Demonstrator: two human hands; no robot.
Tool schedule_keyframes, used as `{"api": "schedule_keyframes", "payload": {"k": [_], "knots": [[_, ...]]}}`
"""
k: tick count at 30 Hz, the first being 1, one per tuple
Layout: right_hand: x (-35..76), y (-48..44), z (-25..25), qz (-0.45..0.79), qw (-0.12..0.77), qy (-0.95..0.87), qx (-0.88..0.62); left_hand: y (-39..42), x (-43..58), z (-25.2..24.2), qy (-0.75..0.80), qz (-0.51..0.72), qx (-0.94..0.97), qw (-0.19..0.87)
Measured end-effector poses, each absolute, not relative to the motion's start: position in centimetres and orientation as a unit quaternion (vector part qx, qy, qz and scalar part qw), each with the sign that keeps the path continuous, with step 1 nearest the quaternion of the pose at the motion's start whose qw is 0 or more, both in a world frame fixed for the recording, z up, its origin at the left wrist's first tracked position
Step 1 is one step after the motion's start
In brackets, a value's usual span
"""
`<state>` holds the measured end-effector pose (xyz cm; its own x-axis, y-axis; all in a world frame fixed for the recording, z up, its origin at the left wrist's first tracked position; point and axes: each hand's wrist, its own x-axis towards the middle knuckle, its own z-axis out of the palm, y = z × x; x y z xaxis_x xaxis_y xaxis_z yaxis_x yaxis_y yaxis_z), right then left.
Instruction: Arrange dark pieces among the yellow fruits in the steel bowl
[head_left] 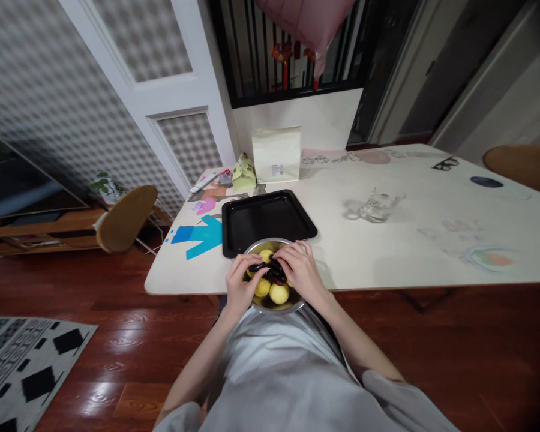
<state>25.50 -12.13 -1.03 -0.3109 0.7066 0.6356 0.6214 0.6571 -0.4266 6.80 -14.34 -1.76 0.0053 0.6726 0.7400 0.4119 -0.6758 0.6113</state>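
Observation:
A metal bowl (276, 311) sits at the near edge of the table, against my body. Several yellow lemons (279, 294) lie in it, with glossy, dark purple, elongated pieces (275, 275) that look like small eggplants on top. My left hand (242, 282) is closed in a pinch on one of these dark pieces at the bowl's left side. From the right, my right hand (300, 269) reaches over the rim, its fingers closed on another dark piece. Both hands hide parts of the fruit. Just beyond the bowl lies a black baking tray (270, 219).
A pale paper bag (276, 153) stands at the back of the white table (364, 264), beside a small yellow-green packet (243, 174). Right of the tray is a clear glass vessel (374, 207). Eyeglasses (446, 163) lie far right. Wooden chairs (128, 219) flank the table.

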Motion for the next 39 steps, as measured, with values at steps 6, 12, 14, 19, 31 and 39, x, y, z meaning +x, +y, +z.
{"api": "schedule_keyframes", "payload": {"k": [6,12,14,19,31,39], "knots": [[25.9,-12.4,-0.8,0.058,0.427,-0.803,-0.412,-14.4,6.6,-1.9,0.43,0.582,0.682,0.108],[26.8,-13.2,-0.7,0.052,0.461,-0.784,-0.413,-14.1,6.5,-1.9,0.429,0.581,0.677,0.145],[27.0,-13.5,-0.9,0.046,0.47,-0.779,-0.412,-14.0,6.4,-2.0,0.433,0.574,0.678,0.154],[27.4,-14.2,-1.6,0.036,0.487,-0.768,-0.415,-13.9,6.4,-1.9,0.433,0.547,0.701,0.146],[27.0,-14.3,-2.2,0.033,0.503,-0.757,-0.415,-13.8,6.4,-1.4,0.439,0.481,0.751,0.107],[26.9,-14.5,-2.1,0.031,0.536,-0.732,-0.419,-14.3,6.5,-1.0,0.429,0.502,0.744,0.099]]}}
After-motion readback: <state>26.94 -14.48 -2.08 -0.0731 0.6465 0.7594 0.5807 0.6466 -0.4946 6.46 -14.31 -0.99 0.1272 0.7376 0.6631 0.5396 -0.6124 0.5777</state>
